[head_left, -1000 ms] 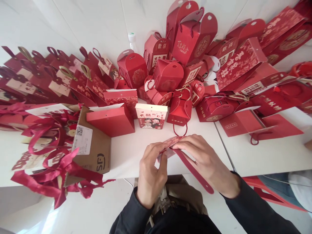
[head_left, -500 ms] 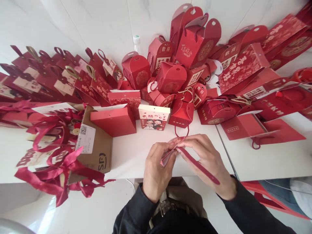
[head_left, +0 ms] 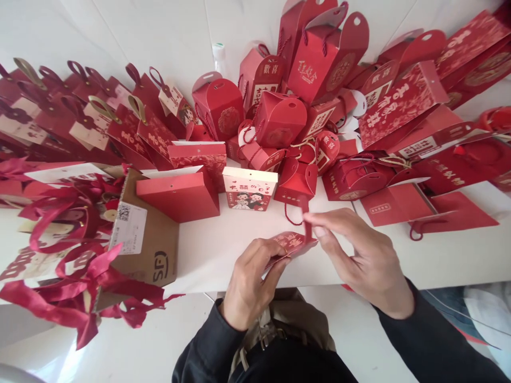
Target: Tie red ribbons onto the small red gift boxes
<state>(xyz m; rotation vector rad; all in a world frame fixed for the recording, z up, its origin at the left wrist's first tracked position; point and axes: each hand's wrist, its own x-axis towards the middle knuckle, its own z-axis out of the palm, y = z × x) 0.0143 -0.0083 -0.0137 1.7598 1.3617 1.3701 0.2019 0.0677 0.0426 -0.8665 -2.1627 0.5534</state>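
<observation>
I see a long white table (head_left: 215, 255) from above. A big pile of red gift boxes (head_left: 279, 111) fills its far side from the left end to the right end. At the near left corner a brown cardboard box (head_left: 154, 250) lies on its side, with red ribbons (head_left: 80, 298) spilling out over the edge. A small box (head_left: 249, 189) with a cartoon pair on it stands near the middle, just in front of the pile. The red card (head_left: 293, 244) with gold print is flat and thin, and it is held just above the near edge of the table, in the middle. I think it could go wrong here: the thin red strip (head_left: 307, 226) stands up from the right end of the card, and a hard pull could tear or crease it. If one pinch slips, the card could drop off the near edge. My left hand (head_left: 249, 276) is closed on the low left end of the card, thumb on top and fingers under. My right hand (head_left: 359, 255) pinches the strip between thumb and first finger, with the other fingers loose. The two hands are close, but they do not touch.
</observation>
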